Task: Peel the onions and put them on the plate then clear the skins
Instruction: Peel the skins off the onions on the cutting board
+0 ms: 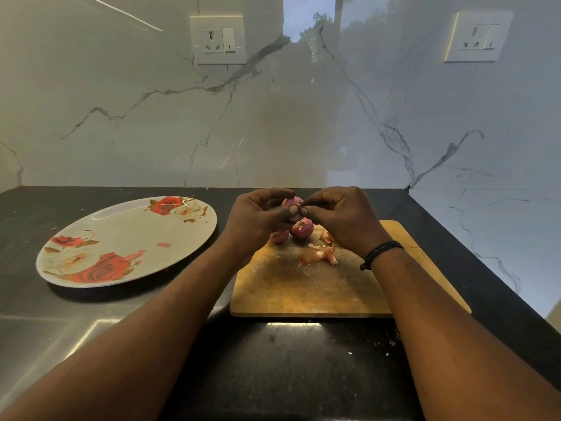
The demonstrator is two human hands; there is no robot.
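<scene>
Both hands pinch one small onion (290, 205) above the cutting board (306, 287) — left hand (258, 220) cradles it, right hand (340, 217) nips its tip.

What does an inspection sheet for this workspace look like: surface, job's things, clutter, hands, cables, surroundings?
Surface: dark counter with a wooden board on it.
Job's things: one onion held above the board; two onions on the board's far edge; plate left of the board, no onions on it.
Clutter: skins on the board; small crumbs on the counter.
Hands: left hand grips the held onion; right hand pinches at its top; a black band on the right wrist.
Cables: nothing seen.
Surroundings: marble-look wall with two sockets, nothing plugged in.
</scene>
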